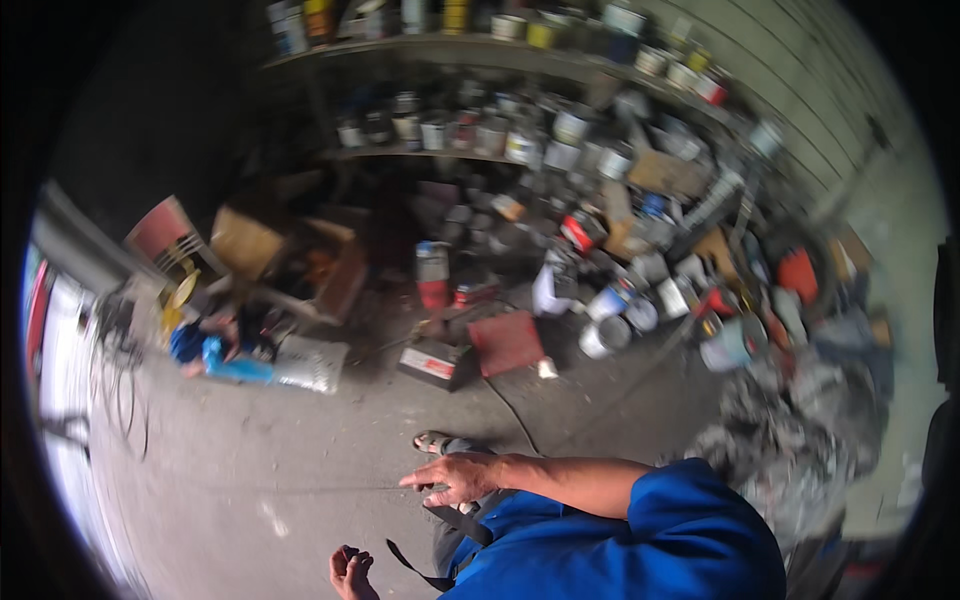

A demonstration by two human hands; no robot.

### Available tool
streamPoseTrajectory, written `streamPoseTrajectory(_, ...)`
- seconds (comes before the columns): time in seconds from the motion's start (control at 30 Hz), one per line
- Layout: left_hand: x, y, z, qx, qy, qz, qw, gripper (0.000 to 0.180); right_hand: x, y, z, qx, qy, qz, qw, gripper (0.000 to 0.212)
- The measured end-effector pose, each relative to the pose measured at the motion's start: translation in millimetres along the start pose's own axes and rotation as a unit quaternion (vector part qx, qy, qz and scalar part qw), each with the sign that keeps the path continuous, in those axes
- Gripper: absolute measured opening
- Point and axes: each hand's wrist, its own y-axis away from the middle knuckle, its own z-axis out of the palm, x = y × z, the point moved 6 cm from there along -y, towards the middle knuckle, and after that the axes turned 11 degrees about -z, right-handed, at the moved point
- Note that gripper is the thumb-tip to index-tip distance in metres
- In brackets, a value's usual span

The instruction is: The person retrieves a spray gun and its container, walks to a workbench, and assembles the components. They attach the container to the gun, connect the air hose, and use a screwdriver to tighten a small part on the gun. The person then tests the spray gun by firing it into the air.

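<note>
My right hand (455,480) reaches across in front of my body, its fingers stretched toward the left and nothing visible in them. Just below it, a dark strap (462,523) hangs over my blue shirt; I cannot tell whether the hand touches it. Low in the picture, my left hand (352,575) has its fingers curled. Something small and dark (350,552) shows at its fingertips, too blurred to name. A loose strap end (405,563) dangles to the right of that hand. My sandalled foot (432,440) stands on the concrete floor beyond my right hand.
Ahead on the floor lie a black-and-white car battery (432,362), a red flat panel (506,343) and a dark cable (515,410). Cans crowd the shelves (440,153) and spill rightward beside crumpled plastic sheeting (790,430). Cardboard boxes (335,270) and a red-backed chair (168,232) stand left.
</note>
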Motion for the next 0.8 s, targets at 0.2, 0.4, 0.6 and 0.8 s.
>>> streamPoseTrajectory(0.2,50,-52,123,-0.205,-0.132,0.003,0.97,0.022,17,247,-13,0.336,0.122,0.31,0.881,0.042)
streamPoseTrajectory(0.4,27,-11,311,-0.376,-0.141,0.017,0.916,0.032,-9,466,-77,0.585,0.173,0.404,0.681,0.036)
streamPoseTrajectory(0.6,-49,85,575,-0.499,-0.187,0.088,0.842,0.046,-21,654,-223,0.632,0.214,0.346,0.66,0.038)
streamPoseTrajectory(0.8,-59,218,837,-0.54,-0.275,0.283,0.744,0.051,-28,780,-379,0.707,0.167,0.237,0.645,0.037)
